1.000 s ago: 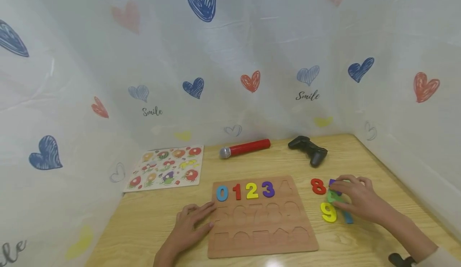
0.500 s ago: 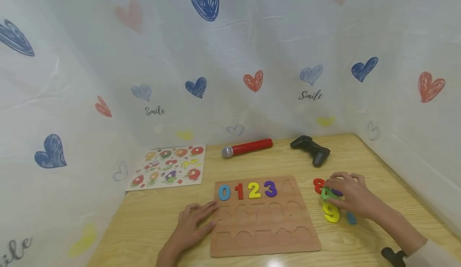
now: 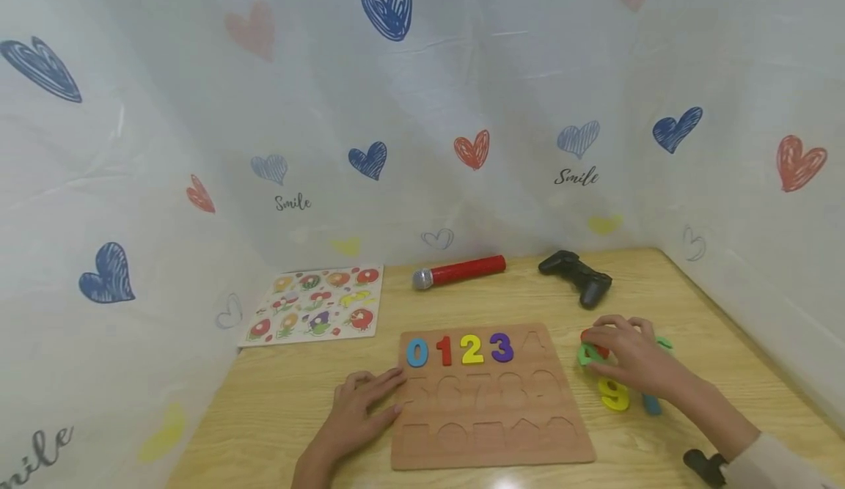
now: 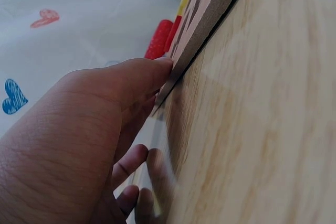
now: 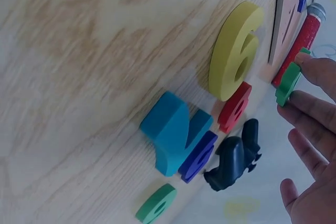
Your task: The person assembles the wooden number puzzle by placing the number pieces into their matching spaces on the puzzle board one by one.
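Observation:
My right hand (image 3: 630, 353) pinches a green number 4 (image 5: 286, 85) between thumb and fingertips, raised off the table at the right of the wooden number board (image 3: 491, 449). Below and around this hand lie a yellow 9 (image 5: 223, 56), a red 8 (image 5: 229, 116), a blue 7 (image 5: 168, 124), a purple number (image 5: 197, 158) and another green piece (image 5: 149, 203). My left hand (image 3: 353, 416) rests at the board's left edge, thumb and fingertips touching it with the fingers relaxed. A blue 0, red 1, yellow 2 and purple 3 (image 3: 502, 347) sit along the board's top row.
A red microphone (image 3: 469, 269) and a black game controller (image 3: 577, 276) lie at the back. A fruit puzzle board (image 3: 317, 306) is at the back left. Part of a black object (image 3: 705, 467) shows by the right sleeve. Heart-printed sheeting (image 3: 502, 93) encloses the table.
My right hand has lifted the green 4 from among the loose numbers and carried it left, now in front of the red 8. The left hand stays at the board's edge.

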The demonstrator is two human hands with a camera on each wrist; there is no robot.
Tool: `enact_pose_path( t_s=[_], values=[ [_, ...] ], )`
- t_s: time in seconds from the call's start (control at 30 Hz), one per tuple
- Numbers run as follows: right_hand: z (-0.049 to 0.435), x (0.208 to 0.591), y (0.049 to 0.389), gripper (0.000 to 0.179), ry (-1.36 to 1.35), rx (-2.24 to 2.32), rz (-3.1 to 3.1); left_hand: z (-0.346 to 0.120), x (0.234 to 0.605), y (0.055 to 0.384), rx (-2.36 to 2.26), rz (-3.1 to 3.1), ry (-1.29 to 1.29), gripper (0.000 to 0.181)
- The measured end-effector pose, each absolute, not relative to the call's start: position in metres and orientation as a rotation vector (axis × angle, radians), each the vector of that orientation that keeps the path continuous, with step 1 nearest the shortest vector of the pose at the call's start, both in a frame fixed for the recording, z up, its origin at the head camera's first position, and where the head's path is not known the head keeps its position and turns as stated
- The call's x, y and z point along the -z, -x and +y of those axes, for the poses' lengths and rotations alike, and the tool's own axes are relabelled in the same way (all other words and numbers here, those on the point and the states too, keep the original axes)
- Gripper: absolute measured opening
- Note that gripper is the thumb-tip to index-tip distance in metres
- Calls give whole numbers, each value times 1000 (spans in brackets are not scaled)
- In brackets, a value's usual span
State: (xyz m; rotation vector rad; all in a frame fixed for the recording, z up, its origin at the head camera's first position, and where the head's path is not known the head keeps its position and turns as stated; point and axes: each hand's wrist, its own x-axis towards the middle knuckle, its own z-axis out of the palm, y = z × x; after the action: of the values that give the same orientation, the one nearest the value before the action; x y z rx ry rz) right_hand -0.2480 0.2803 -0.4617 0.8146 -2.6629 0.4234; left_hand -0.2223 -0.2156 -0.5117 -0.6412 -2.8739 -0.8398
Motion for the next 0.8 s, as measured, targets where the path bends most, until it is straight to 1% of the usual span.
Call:
enact_pose_path(
  t_s=[0.1,0.37,0.8],
  values=[
    [276,463,250,28,-813,-417,-2662,-215,512,222,844,-2869,646,47],
    [268,465,257,34,-800,-407,-2664,-216,513,223,839,-2862,650,47],
    [254,465,265,29,-823,-421,-2667,-216,512,223,821,-2868,662,47]
  ],
)
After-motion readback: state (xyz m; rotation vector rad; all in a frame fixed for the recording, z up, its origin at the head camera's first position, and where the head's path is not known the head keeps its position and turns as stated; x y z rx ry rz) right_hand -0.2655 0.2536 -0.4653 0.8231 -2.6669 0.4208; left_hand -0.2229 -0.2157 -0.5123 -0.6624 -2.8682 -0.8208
